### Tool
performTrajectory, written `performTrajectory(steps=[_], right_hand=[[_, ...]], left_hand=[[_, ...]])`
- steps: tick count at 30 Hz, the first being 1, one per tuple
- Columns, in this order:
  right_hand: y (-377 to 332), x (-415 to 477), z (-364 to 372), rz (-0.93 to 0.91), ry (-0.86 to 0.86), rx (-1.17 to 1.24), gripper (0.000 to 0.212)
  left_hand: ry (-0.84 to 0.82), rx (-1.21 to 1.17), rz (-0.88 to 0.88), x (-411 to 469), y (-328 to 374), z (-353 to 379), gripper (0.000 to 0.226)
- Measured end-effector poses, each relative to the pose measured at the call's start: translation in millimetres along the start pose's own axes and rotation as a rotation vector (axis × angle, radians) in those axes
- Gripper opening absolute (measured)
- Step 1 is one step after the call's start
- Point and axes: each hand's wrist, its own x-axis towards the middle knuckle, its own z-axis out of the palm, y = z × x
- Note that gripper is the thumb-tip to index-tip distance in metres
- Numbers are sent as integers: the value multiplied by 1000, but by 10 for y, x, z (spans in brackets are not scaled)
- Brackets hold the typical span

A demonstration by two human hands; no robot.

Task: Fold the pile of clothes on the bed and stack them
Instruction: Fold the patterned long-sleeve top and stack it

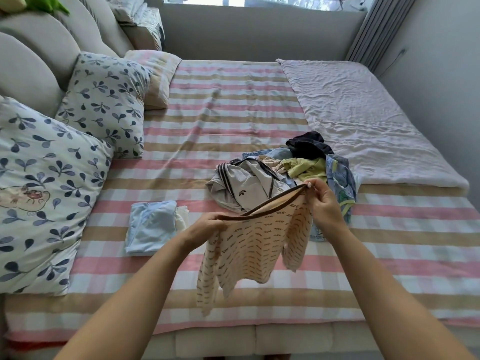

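Fingers of left hand [207, 227], right hand [324, 203] pinch 1 patterned top [259, 245] near 1 pile [259, 183].

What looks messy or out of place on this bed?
Only the unfolded pile right of centre, its garments tangled. The folded light blue stack lies neat; left hand and right hand hold the patterned top.

cream shirt [257, 242] brown-printed, pink-tan checked sheet [223, 105], light-blue folded garment [150, 227]
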Motion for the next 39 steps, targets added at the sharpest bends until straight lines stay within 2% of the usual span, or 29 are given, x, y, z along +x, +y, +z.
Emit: performTrajectory(steps=[4, 6, 10, 15, 20, 22, 24, 28, 31, 35, 39], right_hand=[[61, 25, -31, 2, 23, -21, 24], [86, 43, -43, 8, 25, -37, 24], [180, 74, -62, 28, 5, -100, 20], [322, 67, -52, 73, -16, -131, 18], [468, 49, -32, 74, -9, -225, 17], [519, 26, -29, 64, 8, -271, 16], [569, 13, -41, 37, -1, -371, 14], [635, -8, -84, -49, -15, -627, 26], [646, -25, -105, -126, 129, -731, 28], [657, -20, -98, -40, 277, -577, 14], [646, 24, -99, 61, 263, -368, 14]], left_hand=[[-198, -171, -99, -6, -47, 40, 43], [-211, -218, -122, 13, -87, 67, 43], [-165, -163, -120, 11, -87, 62, 28], [-1, -58, -116, 9, -143, -47, 44], [166, 81, -79, 32, -228, -96, 4], [204, 188, -67, 43, -257, -81, 20], [255, 317, -41, 58, -279, -42, 24], [446, 585, 111, 89, -335, 8, 11], [470, 631, 181, 79, -325, 10, 10], [504, 566, 231, 42, -286, 9, 10], [500, 577, 325, -18, -221, 20, 14]])
